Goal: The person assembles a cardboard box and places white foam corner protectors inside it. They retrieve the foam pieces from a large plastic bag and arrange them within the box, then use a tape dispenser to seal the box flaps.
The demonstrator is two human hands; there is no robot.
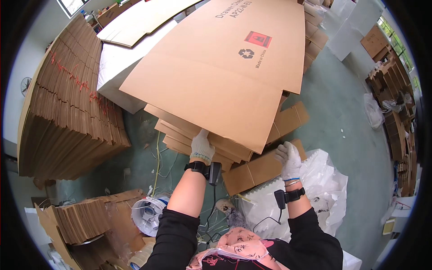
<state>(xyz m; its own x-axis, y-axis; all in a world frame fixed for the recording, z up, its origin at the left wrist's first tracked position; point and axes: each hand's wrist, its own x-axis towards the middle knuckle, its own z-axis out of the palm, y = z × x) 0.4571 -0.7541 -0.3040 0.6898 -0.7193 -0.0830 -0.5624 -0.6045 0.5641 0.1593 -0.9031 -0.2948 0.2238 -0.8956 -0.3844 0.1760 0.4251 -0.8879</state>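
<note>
A large flattened cardboard box (198, 90) with printing and a red label lies slanted on top of a stack of cardboard sheets (175, 135). My left hand (203, 146), in a white knitted glove, grips the near edge of this box; the fingertips are partly hidden under it. To the right, my right hand (289, 159), gloved too, is raised with its fingers curled in and nothing visible in them. Below and beside it is a long folded cardboard piece (256, 171). Each wrist wears a black strap with a small cabled device.
At left stands a tall stack of cardboard (67, 121), beside a white block (121, 72). Nearer are a white bucket (148, 216) and more stacked cardboard (85, 225). Clear plastic sheeting (324, 180) lies at the right, with loose straps and cables about my feet. Cardboard lines the right wall.
</note>
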